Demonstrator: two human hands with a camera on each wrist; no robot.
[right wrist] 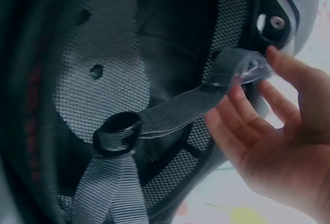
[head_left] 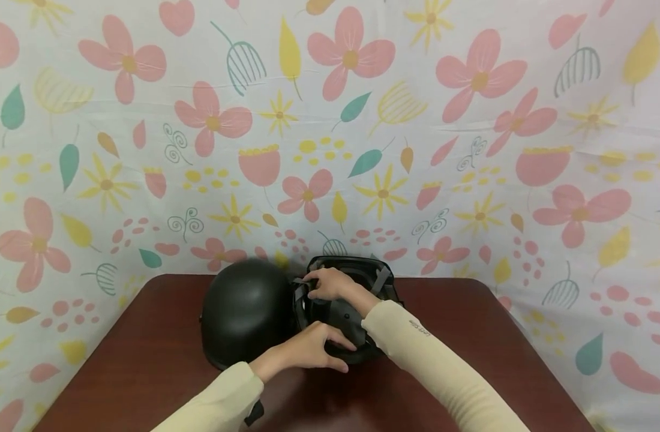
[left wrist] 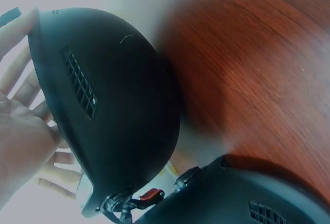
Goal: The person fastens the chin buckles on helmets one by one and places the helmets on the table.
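Observation:
An upturned black helmet (head_left: pixel 348 321) shows its padded inside in the head view. My left hand (head_left: pixel 303 349) holds its near rim, thumb outside and fingers reaching inward; the left wrist view shows the fingers (left wrist: pixel 25 77) along the edge of the vented shell (left wrist: pixel 118 100). At the helmet's far left side, my right hand (head_left: pixel 329 283) pinches a grey chin strap (right wrist: pixel 175 110). Clear plastic (right wrist: pixel 255 69) wraps the strap beside my fingertips (right wrist: pixel 276 59). A black slider (right wrist: pixel 117 134) joins the webbing lower down.
A second black helmet (head_left: pixel 246 312) sits dome up, close against the left of the upturned one. Both are on a reddish-brown table (head_left: pixel 438 360). A flower-patterned cloth (head_left: pixel 330 144) hangs directly behind the table's far edge.

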